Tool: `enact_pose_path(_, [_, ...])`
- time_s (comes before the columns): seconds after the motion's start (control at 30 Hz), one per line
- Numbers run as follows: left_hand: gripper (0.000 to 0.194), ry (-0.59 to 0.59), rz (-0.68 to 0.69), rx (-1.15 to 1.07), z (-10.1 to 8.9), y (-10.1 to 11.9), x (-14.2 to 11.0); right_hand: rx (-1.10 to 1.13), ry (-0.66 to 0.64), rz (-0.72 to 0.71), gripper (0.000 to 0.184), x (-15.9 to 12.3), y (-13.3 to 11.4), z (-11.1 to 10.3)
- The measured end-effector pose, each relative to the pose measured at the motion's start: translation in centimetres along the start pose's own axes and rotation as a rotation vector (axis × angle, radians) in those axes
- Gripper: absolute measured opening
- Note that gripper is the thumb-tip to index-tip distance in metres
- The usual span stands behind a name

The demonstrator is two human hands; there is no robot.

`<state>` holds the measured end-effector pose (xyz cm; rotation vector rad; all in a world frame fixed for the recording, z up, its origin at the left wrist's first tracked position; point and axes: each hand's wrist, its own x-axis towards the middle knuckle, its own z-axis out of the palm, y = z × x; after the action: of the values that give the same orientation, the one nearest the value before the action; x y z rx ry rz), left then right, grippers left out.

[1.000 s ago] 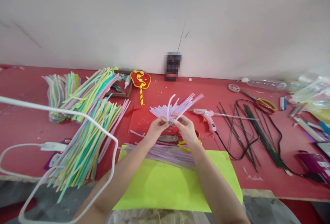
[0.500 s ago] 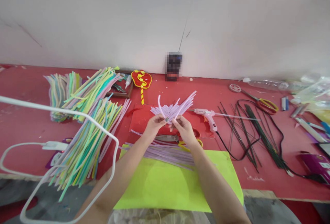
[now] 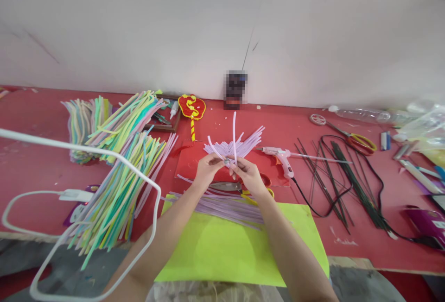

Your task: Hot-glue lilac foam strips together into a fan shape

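Observation:
My left hand (image 3: 208, 170) and my right hand (image 3: 249, 173) meet over a red board (image 3: 186, 165), fingertips pinched together. Between them is a lilac pipe cleaner (image 3: 234, 133), one end standing nearly upright and the other leaning left. A small greyish spot shows at the left fingertips; I cannot make out what it is. Just beyond lies a pile of lilac pipe cleaners (image 3: 252, 140) bent into V shapes. Scissors (image 3: 222, 185) with yellow handles rest under my wrists, partly covered by my right hand. Straight lilac pipe cleaners (image 3: 225, 208) lie nearer me on a yellow-green sheet (image 3: 225, 251).
Bundles of multicoloured pipe cleaners (image 3: 114, 195) fill the left, behind a white cable (image 3: 153, 214). A pink glue gun (image 3: 283, 156), green wires (image 3: 358, 184) and more scissors (image 3: 359, 142) lie right. A red-and-yellow fan-shaped ornament (image 3: 192, 107) stands out at the back.
The pipe cleaner's right end has swung from leaning right to nearly upright, and its left end now leans further left. Both hands stay in almost the same place.

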<state>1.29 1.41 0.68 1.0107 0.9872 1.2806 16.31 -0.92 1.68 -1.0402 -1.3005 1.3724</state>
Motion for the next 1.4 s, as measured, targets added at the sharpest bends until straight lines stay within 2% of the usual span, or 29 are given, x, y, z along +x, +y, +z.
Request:
enact_pose_path(0.23, [0.025,0.146,0.039,-0.026,-0.6,-0.1,0.6,0.012,-0.045,0.042,0.046,0.0,0.1,-0.1])
enact_pose_path(0.5, [0.024,0.214,0.090,-0.012,-2.3,-0.1,1.9,0.020,-0.052,0.062,0.046,0.0,-0.2,0.1])
enact_pose_path(0.67, [0.025,0.227,0.107,-0.038,-3.2,-0.6,2.5,-0.009,-0.069,0.053,0.045,0.1,0.3,-0.1])
enact_pose_path(1.03, [0.031,0.285,0.107,-0.188,-3.1,0.2,2.6,-0.047,-0.092,0.063,0.047,0.1,0.1,0.0])
enact_pose_path(1.4, [0.026,0.293,0.147,-0.200,-3.8,0.3,2.8,-0.086,-0.107,0.072,0.049,0.1,0.5,-0.1])
